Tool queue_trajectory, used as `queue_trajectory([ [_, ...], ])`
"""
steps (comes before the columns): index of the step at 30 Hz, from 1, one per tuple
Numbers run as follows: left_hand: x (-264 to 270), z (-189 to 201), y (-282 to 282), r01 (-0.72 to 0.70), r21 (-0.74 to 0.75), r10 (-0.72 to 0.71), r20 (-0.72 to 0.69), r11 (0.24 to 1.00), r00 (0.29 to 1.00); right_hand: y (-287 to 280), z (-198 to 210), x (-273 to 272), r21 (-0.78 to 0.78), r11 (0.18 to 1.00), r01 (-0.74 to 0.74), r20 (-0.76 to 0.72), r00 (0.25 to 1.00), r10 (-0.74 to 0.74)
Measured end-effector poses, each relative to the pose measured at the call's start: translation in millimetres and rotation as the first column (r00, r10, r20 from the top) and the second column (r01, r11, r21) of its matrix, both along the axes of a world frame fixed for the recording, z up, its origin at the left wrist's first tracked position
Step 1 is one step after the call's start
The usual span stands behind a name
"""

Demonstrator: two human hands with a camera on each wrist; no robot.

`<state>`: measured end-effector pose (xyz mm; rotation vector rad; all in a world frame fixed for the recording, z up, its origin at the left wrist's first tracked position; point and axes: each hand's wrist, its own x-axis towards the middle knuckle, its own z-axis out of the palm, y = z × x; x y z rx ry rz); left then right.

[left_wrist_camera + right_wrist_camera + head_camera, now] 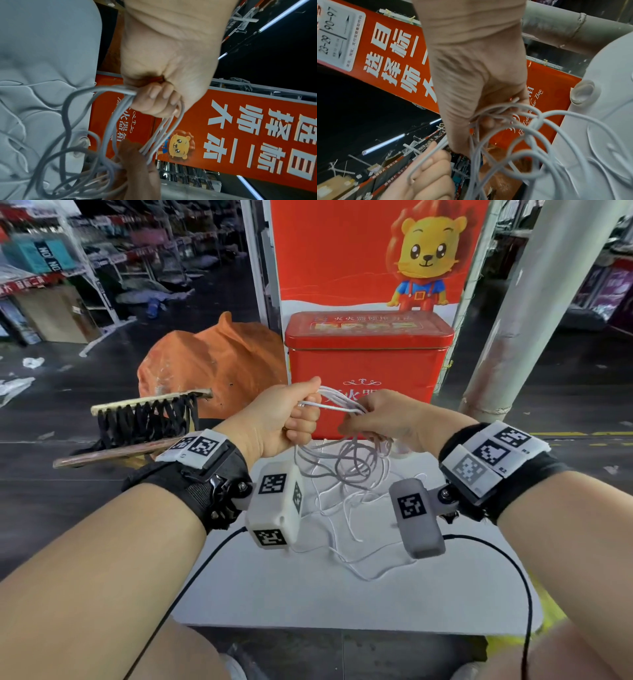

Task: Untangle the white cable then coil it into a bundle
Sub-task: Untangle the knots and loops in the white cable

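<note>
A thin white cable [346, 460] hangs in tangled loops between both hands, above a white table [342, 604]; more of its loose loops lie on the tabletop. My left hand [291, 416] grips several strands in a closed fist [154, 100]. Close to its right, my right hand [383, 419] holds a bunch of loops, the fingers [488, 121] curled round the cable [513, 135]. Short strands [335, 402] run taut from fist to fist. How the tangle runs inside the hands is hidden.
A red tin box [366, 364] stands just behind the hands, with a red lion poster [376, 251] behind it. An orange bag [212, 368] and a wooden frame strung with black cord [147, 412] sit at the left. A grey pillar [534, 313] rises at right. Black wrist-camera leads [513, 570] cross the table.
</note>
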<state>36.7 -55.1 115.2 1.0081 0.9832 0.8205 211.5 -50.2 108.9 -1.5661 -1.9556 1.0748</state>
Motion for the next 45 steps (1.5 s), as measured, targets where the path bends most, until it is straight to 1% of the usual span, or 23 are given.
queue_trajectory([
  [3, -0.2, 4.3, 1.1, -0.052, 0.025, 0.052, 0.004, 0.998, 0.999, -1.0, 0.4, 1.8, -0.018, 0.999, 0.028, 0.069, 0.997, -0.027],
  [7, -3.6, 7.2, 4.2, -0.053, -0.018, 0.053, 0.032, 0.998, 0.998, 2.8, -6.4, -2.2, -0.031, 0.985, 0.171, -0.167, 0.97, -0.174],
  [9, -6.0, 5.3, 4.0, 0.026, -0.076, -0.028, -0.026, 0.997, 0.999, 8.6, -10.1, 3.4, 0.023, 0.967, 0.255, -0.197, 0.949, -0.246],
  [11, -6.9, 3.9, 1.1, 0.126, -0.137, -0.14, -0.101, 0.982, 0.985, 11.3, -11.7, 12.2, 0.215, 0.945, 0.248, -0.086, 0.968, -0.234],
  [14, -1.0, 6.7, -3.4, 0.229, -0.188, -0.254, -0.12, 0.955, 0.96, 12.7, -15.1, 24.8, 0.484, 0.873, 0.057, 0.198, 0.965, -0.172],
  [16, 3.4, 8.5, -5.0, 0.255, -0.178, -0.278, -0.124, 0.95, 0.952, 14.6, -17.7, 29.6, 0.544, 0.839, 0.008, 0.303, 0.931, -0.205],
  [18, 2.8, 7.8, -2.9, 0.228, -0.133, -0.245, -0.122, 0.964, 0.962, 16.6, -18.2, 29.2, 0.5, 0.864, 0.056, 0.29, 0.929, -0.228],
  [19, 0.5, 7.0, -1.3, 0.196, -0.103, -0.207, -0.11, 0.975, 0.972, 17.5, -18.4, 27.8, 0.441, 0.889, 0.124, 0.212, 0.948, -0.237],
  [20, -2.3, 5.9, 0.5, 0.155, -0.072, -0.161, -0.084, 0.985, 0.983, 16.5, -17.6, 25.1, 0.346, 0.913, 0.216, 0.06, 0.966, -0.251],
  [21, -5.1, 4.6, 2.5, 0.114, -0.046, -0.117, -0.049, 0.992, 0.992, 15.3, -16.7, 21.4, 0.218, 0.931, 0.292, -0.161, 0.952, -0.261],
  [23, -8.9, 1.7, 6.4, 0.056, -0.003, -0.056, 0.012, 0.998, 0.998, 7.6, -10.4, 14.1, -0.018, 0.955, 0.295, -0.539, 0.802, -0.258],
  [24, -10.1, 0.2, 7.5, 0.04, 0.011, -0.04, 0.031, 0.999, 0.999, 4.2, -8.9, 11.5, -0.083, 0.966, 0.244, -0.659, 0.714, -0.237],
  [25, -10.9, -1.6, 8.2, 0.029, 0.018, -0.03, 0.045, 0.999, 0.999, 2.0, -8.0, 10.6, -0.112, 0.976, 0.189, -0.735, 0.645, -0.209],
  [26, -11.7, -3.1, 8.4, 0.019, 0.02, -0.02, 0.06, 1.0, 0.998, -1.1, -6.3, 9.3, -0.115, 0.985, 0.129, -0.777, 0.606, -0.171],
  [28, -14.2, -5.3, 8.4, -0.007, 0.003, 0.007, 0.098, 1.0, 0.995, -6.0, -4.0, 7.4, -0.12, 0.993, 0.02, -0.79, 0.604, -0.108],
  [30, -16.6, -3.9, 8.5, -0.011, -0.017, 0.013, 0.116, 1.0, 0.993, -8.8, -2.4, 7.6, -0.122, 0.989, -0.078, -0.727, 0.686, -0.036],
  [32, -19.1, 0.3, 8.9, 0.014, -0.016, -0.013, 0.081, 1.0, 0.997, -9.2, -2.2, 9.7, -0.13, 0.986, -0.102, -0.604, 0.797, 0.002],
  [34, -23.4, 5.0, 10.0, 0.05, -0.018, -0.049, 0.011, 0.999, 0.999, -8.1, -4.2, 12.3, -0.094, 0.996, 0.002, -0.417, 0.908, -0.041],
  [36, -26.9, 8.2, 9.7, 0.097, -0.046, -0.099, -0.041, 0.994, 0.994, -7.7, -5.0, 12.4, 0.054, 0.991, 0.125, -0.158, 0.981, -0.115],
  [38, -26.4, 10.7, 8.2, 0.151, -0.079, -0.157, -0.067, 0.985, 0.985, -1.8, -8.1, 12.2, 0.223, 0.958, 0.179, 0.039, 0.981, -0.192],
  [40, -22.3, 13.2, 4.4, 0.226, -0.099, -0.235, -0.096, 0.969, 0.967, 5.6, -12.3, 12.0, 0.341, 0.923, 0.18, 0.162, 0.956, -0.246],
  [43, -17.5, 16.8, -1.1, 0.301, -0.132, -0.318, -0.136, 0.944, 0.938, 13.8, -17.9, 9.6, 0.395, 0.895, 0.209, 0.203, 0.93, -0.307],
  [45, -18.0, 18.0, -4.1, 0.308, -0.125, -0.327, -0.181, 0.943, 0.928, 14.0, -19.9, 6.8, 0.301, 0.924, 0.235, 0.159, 0.943, -0.292],
])
